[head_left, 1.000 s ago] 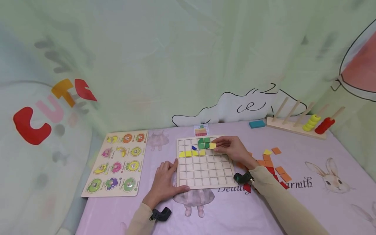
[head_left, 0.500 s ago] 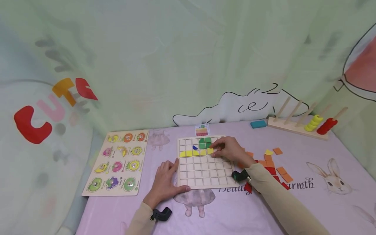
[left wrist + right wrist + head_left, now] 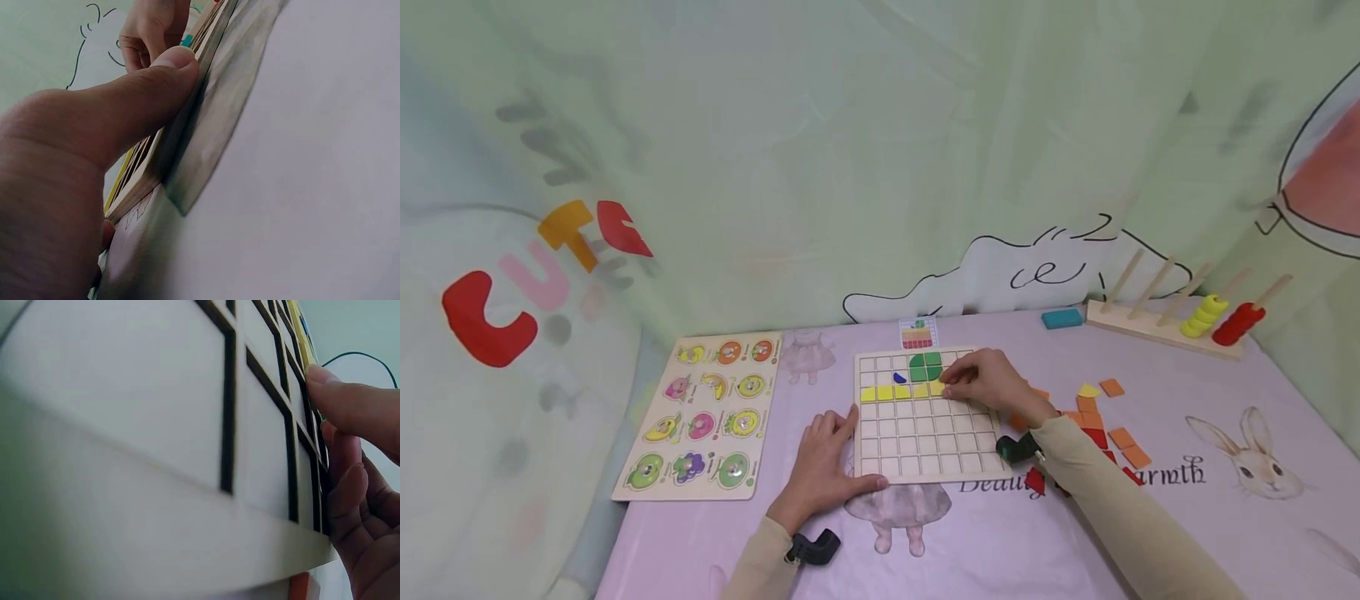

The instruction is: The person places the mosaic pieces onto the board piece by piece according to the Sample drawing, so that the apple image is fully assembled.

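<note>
A wooden grid board point(image 3: 898, 442) lies on the table, with a row of yellow tiles point(image 3: 883, 392), green tiles point(image 3: 925, 367) and a small blue piece point(image 3: 899, 378) in its upper cells. My left hand point(image 3: 820, 462) braces the board's near left corner, thumb along the front edge and fingers at the left side. In the left wrist view, that thumb point(image 3: 144, 94) presses on the rim. My right hand point(image 3: 988, 382) pinches a yellow tile point(image 3: 935, 388) at the right end of the row, thumb and fingertips low over the cell. Its fingers partly hide the tile.
Loose orange tiles point(image 3: 1123, 437) and red tiles point(image 3: 1096, 438) lie right of the board. A small picture card point(image 3: 917, 333) sits behind it. A fruit puzzle point(image 3: 700, 417) is at left. A teal block point(image 3: 1062, 318) and a peg stand point(image 3: 1161, 327) with rings are back right.
My right hand has moved slightly down and left, bringing the yellow tile from above the board into the yellow row. My left hand stays at the corner.
</note>
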### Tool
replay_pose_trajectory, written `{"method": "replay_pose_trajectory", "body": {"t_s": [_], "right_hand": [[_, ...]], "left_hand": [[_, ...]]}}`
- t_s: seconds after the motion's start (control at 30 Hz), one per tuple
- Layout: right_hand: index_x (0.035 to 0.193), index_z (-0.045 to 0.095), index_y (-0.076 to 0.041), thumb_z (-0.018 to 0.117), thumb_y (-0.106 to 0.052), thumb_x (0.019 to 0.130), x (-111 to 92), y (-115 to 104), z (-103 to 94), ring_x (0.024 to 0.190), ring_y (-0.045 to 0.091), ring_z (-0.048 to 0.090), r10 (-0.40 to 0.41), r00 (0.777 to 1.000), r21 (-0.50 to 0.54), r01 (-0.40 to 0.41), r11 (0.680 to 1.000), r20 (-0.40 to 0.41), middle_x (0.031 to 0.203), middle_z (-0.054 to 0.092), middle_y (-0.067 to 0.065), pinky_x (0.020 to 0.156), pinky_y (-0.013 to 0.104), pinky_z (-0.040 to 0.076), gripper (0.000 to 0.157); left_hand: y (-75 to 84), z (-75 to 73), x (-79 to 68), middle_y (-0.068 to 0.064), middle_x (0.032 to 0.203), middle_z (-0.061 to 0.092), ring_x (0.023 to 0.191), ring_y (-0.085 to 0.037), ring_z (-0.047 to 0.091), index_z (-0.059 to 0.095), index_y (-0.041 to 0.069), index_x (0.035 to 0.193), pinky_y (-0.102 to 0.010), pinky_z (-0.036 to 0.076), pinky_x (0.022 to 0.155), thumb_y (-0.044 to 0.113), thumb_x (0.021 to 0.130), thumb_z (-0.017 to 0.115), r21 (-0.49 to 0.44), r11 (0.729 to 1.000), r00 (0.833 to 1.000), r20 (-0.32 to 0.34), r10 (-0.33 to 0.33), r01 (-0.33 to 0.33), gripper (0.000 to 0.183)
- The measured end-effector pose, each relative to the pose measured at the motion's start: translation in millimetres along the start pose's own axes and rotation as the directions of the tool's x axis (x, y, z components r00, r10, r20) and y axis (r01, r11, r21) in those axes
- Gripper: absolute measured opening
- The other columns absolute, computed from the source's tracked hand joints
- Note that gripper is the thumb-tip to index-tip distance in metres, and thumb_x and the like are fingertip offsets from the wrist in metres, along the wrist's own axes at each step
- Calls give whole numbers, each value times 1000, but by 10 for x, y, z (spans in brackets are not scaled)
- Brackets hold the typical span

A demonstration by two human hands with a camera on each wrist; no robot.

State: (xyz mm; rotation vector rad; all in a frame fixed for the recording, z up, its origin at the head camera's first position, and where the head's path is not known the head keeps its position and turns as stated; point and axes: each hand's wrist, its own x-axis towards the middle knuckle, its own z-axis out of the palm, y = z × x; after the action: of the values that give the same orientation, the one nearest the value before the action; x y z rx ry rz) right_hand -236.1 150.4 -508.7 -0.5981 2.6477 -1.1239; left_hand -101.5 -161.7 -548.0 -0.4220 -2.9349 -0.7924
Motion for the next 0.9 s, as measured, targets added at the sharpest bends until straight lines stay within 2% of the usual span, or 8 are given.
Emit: {"method": "replay_pose_trajectory", "body": {"t_s": [0.17, 0.47, 0.7, 0.9], "right_hand": [[104, 85, -9, 87, -16, 89, -18, -11, -2, 83, 15, 59, 1, 1000, 2, -1, 1000, 4, 103, 78, 4, 72, 26, 49, 17], [103, 84, -9, 88, -18, 88, -21, -28, -6, 81, 16, 60, 23, 1000, -4, -23, 1000, -17, 93, 76, 1, 73, 27, 49, 18], [99, 86, -11, 87, -17, 89, -34, -13, -18, 85, 15, 60, 21, 1000, 7, -21, 1000, 2, 100, 78, 4, 72, 25, 48, 12], [103, 85, -10, 87, -17, 89, -45, -7, -48, 83, 15, 61, 11, 1000, 31, -11, 999, 7, 99, 78, 2, 73, 25, 50, 15]], "left_hand": [[8, -10, -3, 2, 107, 45, 97, -12, 36, 43, 8, 162, -32, 32, 87, 73, 72, 83, -1, 1000, 1000, 3, -3, 3, 118], [19, -13, -2, 2, 107, 45, 96, -12, 35, 42, 7, 163, -32, 31, 87, 73, 72, 84, -6, 1000, 1000, 7, 4, -4, 120], [10, -1, -4, 3, 106, 44, 96, -12, 34, 42, 8, 163, -31, 31, 86, 74, 72, 83, -1, 1000, 1000, 11, 1, -1, 120], [21, -14, 0, 2, 106, 45, 96, -13, 35, 42, 7, 163, -32, 31, 87, 73, 72, 83, -13, 1000, 1000, 7, -2, 2, 119]]}}
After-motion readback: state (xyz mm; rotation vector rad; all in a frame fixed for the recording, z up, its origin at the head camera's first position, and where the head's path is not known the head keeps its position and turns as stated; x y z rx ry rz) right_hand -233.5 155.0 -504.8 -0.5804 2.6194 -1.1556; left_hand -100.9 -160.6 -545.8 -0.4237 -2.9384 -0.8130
